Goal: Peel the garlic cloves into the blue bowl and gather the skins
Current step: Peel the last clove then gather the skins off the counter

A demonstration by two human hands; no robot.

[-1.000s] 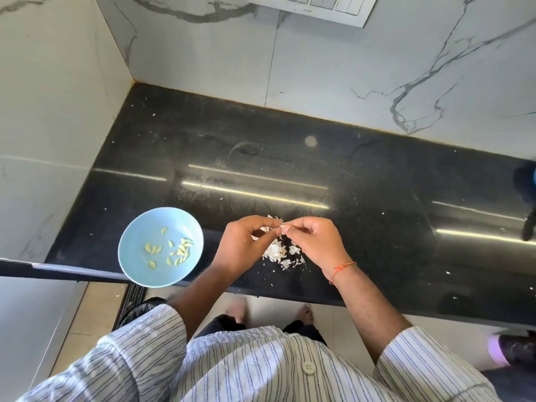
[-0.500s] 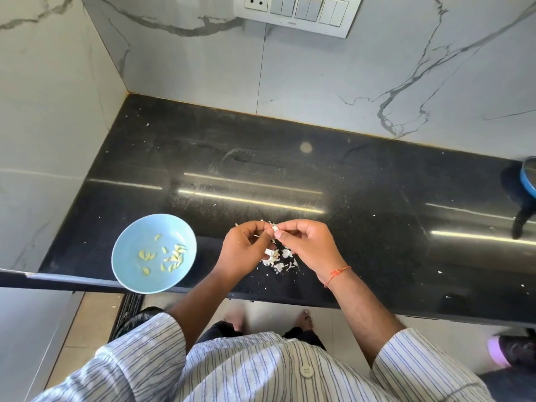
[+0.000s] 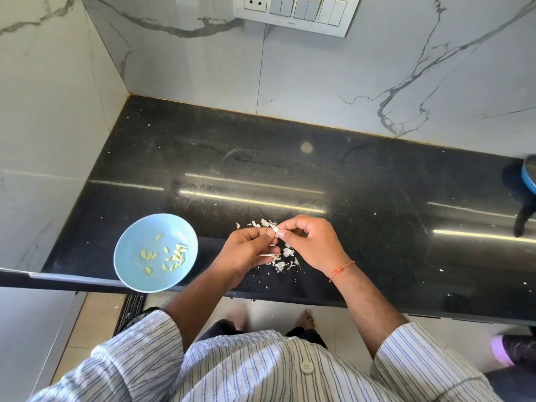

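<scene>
- While the head view looks down on a black tabletop [image 3: 362, 181] in a corner of marble walls, both hands meet above its front part, just over a small heap of white skins [image 3: 282, 258].
- The left hand [image 3: 246, 252] has its fingers curled, and the thumb and forefinger pinch a small garlic clove [image 3: 276, 230] from the left side.
- The right hand [image 3: 311, 242] is curled too; its thumb and fingertips pinch the same clove from the right, so the two hands touch each other at this point. A red thread [image 3: 341, 269] goes around the right wrist.
- The clove is very small and mostly covered by the fingers, so I cannot tell how much skin is on it.
- More skin pieces lie just behind the hands, and tiny white bits are spread over the tabletop.
- The blue bowl [image 3: 136, 242] stands to the left of the hands, near the front edge of the tabletop; its rim goes a little over the edge. Inside it lie many peeled cloves [image 3: 177, 255], pale yellow, most of them in the right half.
- A switch panel [image 3: 295, 13] is on the back wall, at the top.
- A blue round thing [image 3: 529, 174] is cut by the right border.
- Below, the striped sleeves [image 3: 136, 355] and bare feet on the floor are visible.
</scene>
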